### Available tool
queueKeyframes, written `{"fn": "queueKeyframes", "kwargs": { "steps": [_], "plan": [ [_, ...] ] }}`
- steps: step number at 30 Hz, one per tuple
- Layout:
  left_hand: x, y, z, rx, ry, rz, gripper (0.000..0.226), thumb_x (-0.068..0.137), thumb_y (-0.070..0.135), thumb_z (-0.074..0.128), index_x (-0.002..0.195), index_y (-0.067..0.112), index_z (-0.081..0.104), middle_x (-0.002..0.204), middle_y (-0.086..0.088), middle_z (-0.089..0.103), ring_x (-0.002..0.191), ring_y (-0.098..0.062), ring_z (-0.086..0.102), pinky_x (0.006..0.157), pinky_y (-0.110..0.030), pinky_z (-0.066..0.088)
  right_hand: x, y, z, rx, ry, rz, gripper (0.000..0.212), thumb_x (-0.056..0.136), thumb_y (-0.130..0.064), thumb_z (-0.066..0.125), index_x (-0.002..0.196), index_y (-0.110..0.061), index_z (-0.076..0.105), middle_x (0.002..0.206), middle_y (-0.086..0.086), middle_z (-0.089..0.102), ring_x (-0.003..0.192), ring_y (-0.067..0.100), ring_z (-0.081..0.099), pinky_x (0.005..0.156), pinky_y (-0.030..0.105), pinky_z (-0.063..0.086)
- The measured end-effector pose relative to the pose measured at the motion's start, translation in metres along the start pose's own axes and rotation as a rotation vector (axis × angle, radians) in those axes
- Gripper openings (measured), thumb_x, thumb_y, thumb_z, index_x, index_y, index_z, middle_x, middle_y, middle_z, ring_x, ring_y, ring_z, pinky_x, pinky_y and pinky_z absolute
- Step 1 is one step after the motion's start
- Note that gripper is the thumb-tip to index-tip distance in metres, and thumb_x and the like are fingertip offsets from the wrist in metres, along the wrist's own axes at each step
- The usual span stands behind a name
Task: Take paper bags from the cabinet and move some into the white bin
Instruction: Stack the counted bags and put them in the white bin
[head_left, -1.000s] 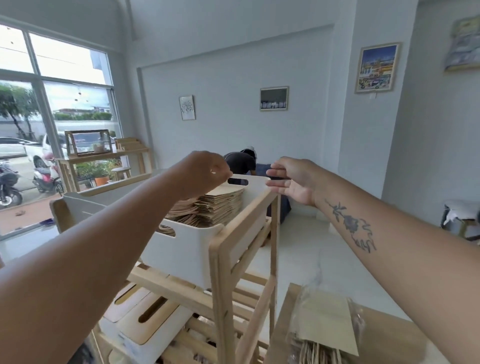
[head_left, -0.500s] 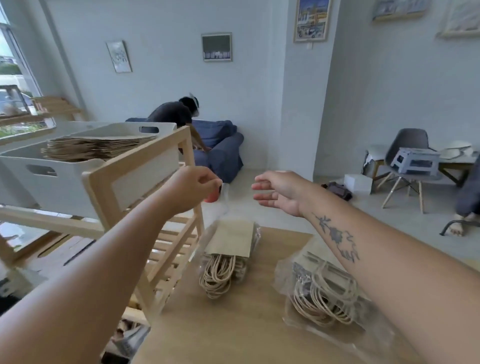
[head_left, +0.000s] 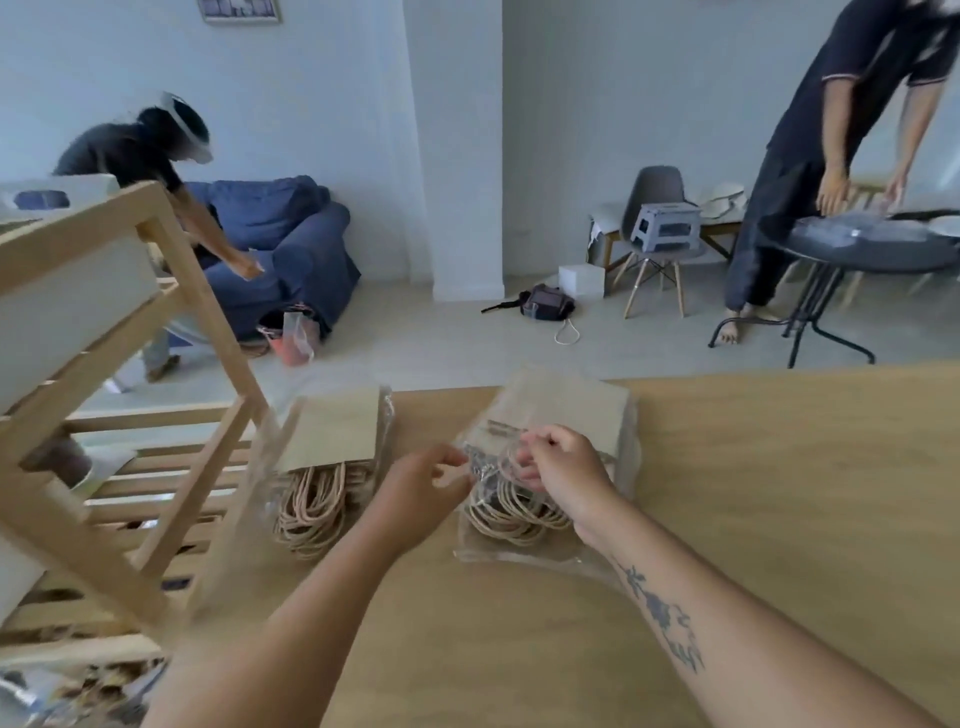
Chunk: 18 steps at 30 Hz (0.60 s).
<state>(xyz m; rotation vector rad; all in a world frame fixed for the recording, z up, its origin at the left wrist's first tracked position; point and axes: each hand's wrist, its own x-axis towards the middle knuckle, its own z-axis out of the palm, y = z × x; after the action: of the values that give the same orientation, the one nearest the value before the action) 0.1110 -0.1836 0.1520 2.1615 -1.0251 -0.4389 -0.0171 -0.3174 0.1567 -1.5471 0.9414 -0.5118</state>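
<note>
On the desk (head_left: 727, 519), both hands, left hand (head_left: 421, 488) and right hand (head_left: 563, 467), pinch the right pack's plastic wrap (head_left: 485, 462); its paper bags (head_left: 566, 415) remain unmoved to the white bin (head_left: 62, 291).

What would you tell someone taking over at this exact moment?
Left hand and right hand: both pinch the clear plastic wrap at the open end of the right pack of paper bags on the wooden table.
A second wrapped pack lies to its left, untouched.
The white bin sits on the wooden rack at left.
Done: both packs are out on the table.
Left: unwrap the pack and move bags into the bin.
</note>
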Motion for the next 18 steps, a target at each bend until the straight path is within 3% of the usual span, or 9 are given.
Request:
{"fn": "queueKeyframes", "kwargs": {
  "steps": [3, 6, 12, 18],
  "plan": [
    [0.009, -0.003, 0.024, 0.127, -0.124, 0.166, 0.047, 0.087, 0.032, 0.073, 0.131, 0.027, 0.058, 0.133, 0.008, 0.059, 0.123, -0.011, 0.051, 0.098, -0.022, 0.037, -0.004, 0.017, -0.018, -0.172, 0.112, -0.037, 0.020, 0.099, -0.020, 0.045, 0.096, -0.023, 0.064, 0.092, -0.003, 0.070, 0.083, 0.018, 0.067, 0.081, 0.039, 0.056],
    [0.020, -0.005, 0.038, 0.281, -0.185, 0.299, 0.057, 0.087, 0.032, 0.072, 0.140, 0.028, 0.051, 0.145, 0.008, 0.051, 0.136, -0.013, 0.038, 0.106, -0.024, 0.032, -0.010, 0.033, -0.026, -0.291, 0.190, -0.046, 0.020, 0.096, -0.018, 0.048, 0.095, -0.025, 0.066, 0.093, -0.005, 0.071, 0.080, 0.013, 0.066, 0.076, 0.033, 0.053],
    [0.036, -0.023, 0.046, 0.346, -0.181, 0.508, 0.048, 0.088, 0.032, 0.070, 0.135, 0.027, 0.059, 0.140, 0.008, 0.057, 0.129, -0.018, 0.047, 0.104, -0.033, 0.041, -0.030, 0.053, -0.017, -0.384, 0.283, -0.058, 0.020, 0.096, -0.017, 0.049, 0.096, -0.026, 0.067, 0.089, -0.009, 0.069, 0.078, 0.009, 0.063, 0.066, 0.029, 0.049],
    [0.048, -0.033, 0.041, 0.341, -0.200, 0.626, 0.038, 0.097, 0.027, 0.059, 0.135, 0.022, 0.058, 0.140, 0.002, 0.057, 0.132, -0.017, 0.047, 0.099, -0.031, 0.043, -0.044, 0.072, 0.004, -0.569, 0.525, -0.265, 0.015, 0.093, -0.013, 0.055, 0.099, -0.017, 0.069, 0.092, -0.007, 0.067, 0.086, 0.011, 0.060, 0.067, 0.029, 0.047]
  ]
}}
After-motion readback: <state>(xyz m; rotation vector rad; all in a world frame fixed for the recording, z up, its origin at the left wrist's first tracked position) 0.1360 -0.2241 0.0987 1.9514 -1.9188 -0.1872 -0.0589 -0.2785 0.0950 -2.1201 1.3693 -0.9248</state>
